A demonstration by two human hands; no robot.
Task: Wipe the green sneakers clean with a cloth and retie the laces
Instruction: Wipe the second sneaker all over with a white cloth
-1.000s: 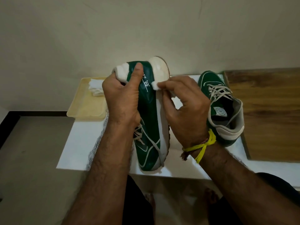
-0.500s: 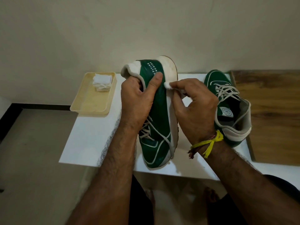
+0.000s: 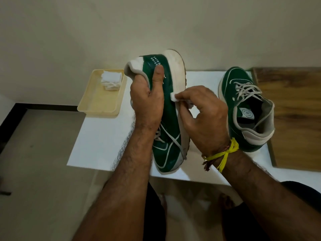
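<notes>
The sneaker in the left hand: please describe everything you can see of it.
The held sneaker is dark green and glossy, with thin pale piping, a grey padded collar, grey laces and a thick off-white sole that looks scuffed. White lettering runs across its heel. It stands tilted, toe down on the white table, heel up. The left hand grips the collar, thumb on the green heel. The right hand presses a small white cloth against the sole's edge.

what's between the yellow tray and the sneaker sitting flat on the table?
Head view: the second green sneaker, tipped on its side, gripped by the left hand, while the right hand presses a small white cloth against its sole edge.
</notes>
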